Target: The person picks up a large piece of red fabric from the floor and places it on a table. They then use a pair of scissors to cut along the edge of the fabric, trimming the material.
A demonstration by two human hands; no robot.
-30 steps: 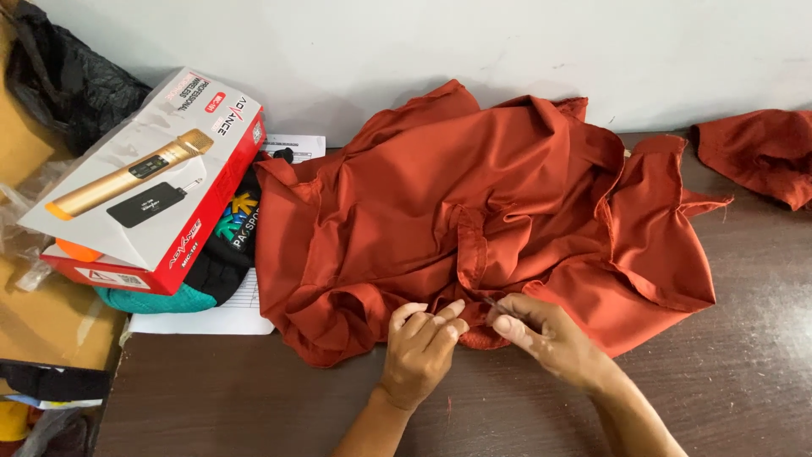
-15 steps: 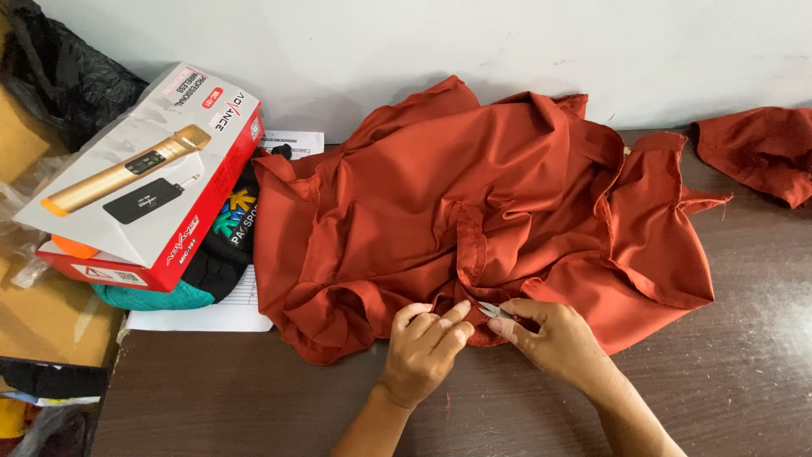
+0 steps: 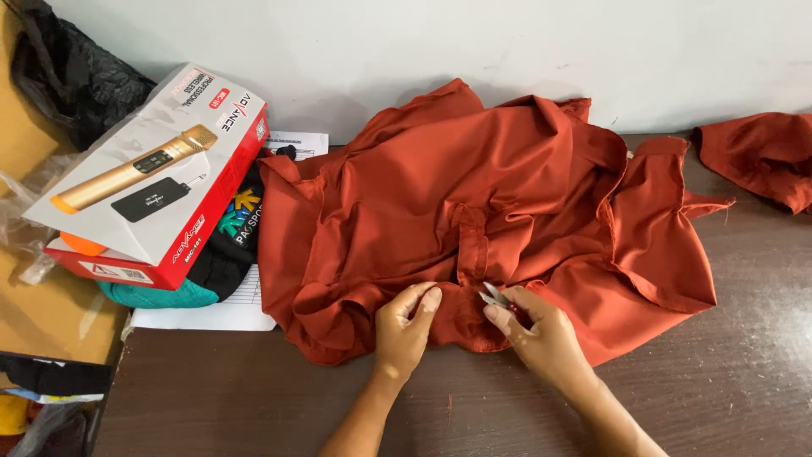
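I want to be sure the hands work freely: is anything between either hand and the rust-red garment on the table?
Nothing visible. The left hand lies directly on the rust-red garment. The right hand holds a small metal clipper with its tip at the cloth. The box sits off to the left.

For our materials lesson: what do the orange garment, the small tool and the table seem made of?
Orange garment: woven cloth, matte, soft creases. Small tool in the right hand: probably metal, shiny grey blades. Table: dark wood or wood-look laminate, with streaky grain.
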